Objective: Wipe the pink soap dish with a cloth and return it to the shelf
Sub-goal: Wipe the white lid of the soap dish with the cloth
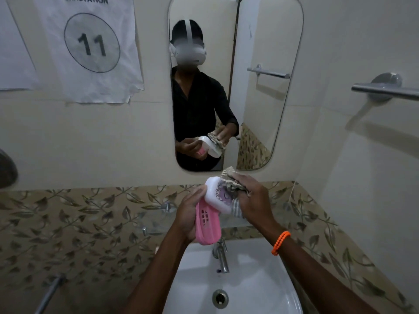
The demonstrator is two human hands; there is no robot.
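My left hand [189, 214] grips the pink soap dish [207, 225] above the sink; its slotted pink tray points down, and its white lid [218, 196] with a purple print is hinged open upward. My right hand [248, 198] presses a striped grey cloth [231, 180] against the right side of the white lid. The cloth is bunched under my fingers, with a fold hanging below my palm. The glass shelf [154, 219] runs along the patterned tiles behind the dish.
A white sink [260, 279] with a chrome tap [221, 257] lies directly below my hands. A mirror [260, 109] hangs on the wall ahead. A towel bar [385, 89] sticks out at the right, and another metal bar [48, 295] at the lower left.
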